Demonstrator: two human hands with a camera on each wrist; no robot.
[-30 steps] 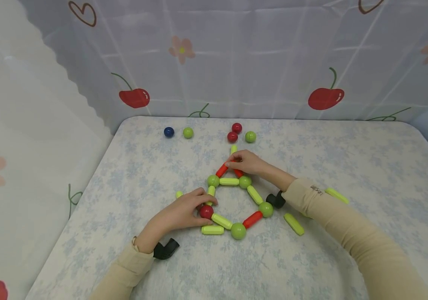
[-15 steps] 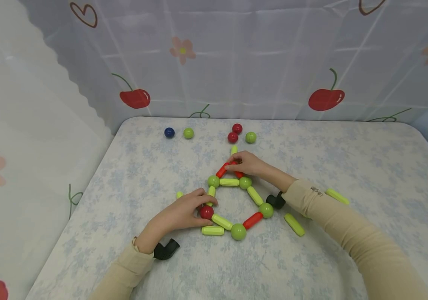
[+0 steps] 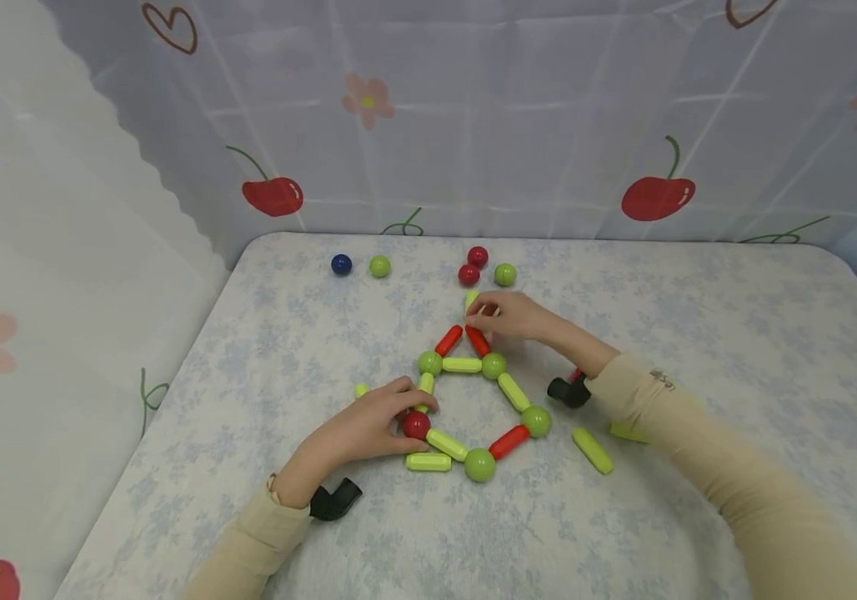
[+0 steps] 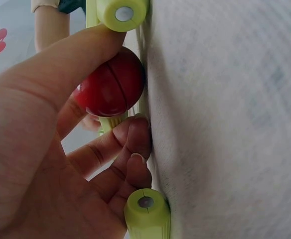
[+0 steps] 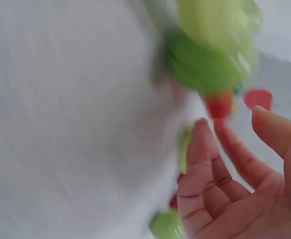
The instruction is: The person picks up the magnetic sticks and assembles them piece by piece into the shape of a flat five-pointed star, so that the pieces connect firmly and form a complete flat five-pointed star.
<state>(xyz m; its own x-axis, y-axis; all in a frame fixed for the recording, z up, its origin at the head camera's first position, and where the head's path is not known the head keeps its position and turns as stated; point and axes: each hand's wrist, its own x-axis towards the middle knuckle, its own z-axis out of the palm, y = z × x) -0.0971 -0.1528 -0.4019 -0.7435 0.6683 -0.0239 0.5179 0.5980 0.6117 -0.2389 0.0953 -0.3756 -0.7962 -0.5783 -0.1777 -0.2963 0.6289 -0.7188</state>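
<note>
Magnetic building rods and balls form a ring on the table, in the head view. At its left corner, my left hand [image 3: 372,423] holds a red ball [image 3: 417,425] between thumb and fingers; the left wrist view shows the same red ball [image 4: 113,84] within the hand's curve. Two red rods [image 3: 448,339] slant toward each other from two green balls [image 3: 493,365], with a yellow-green rod [image 3: 462,365] between those balls. My right hand [image 3: 513,317] is just beyond the right-hand red rod. Its fingers [image 5: 198,154] look loose, with nothing between them, in the blurred right wrist view.
Behind the ring lie two red balls [image 3: 469,275], a green ball [image 3: 505,274], another green ball [image 3: 379,266] and a dark blue ball [image 3: 342,264]. Loose yellow-green rods [image 3: 592,451] lie right of the ring, and one rod [image 3: 428,462] lies front left. A patterned curtain [image 3: 458,125] hangs behind.
My right hand has come off the tips of the two red rods and moved slightly right and away from me. The red rods stay in place. My left hand has kept still.
</note>
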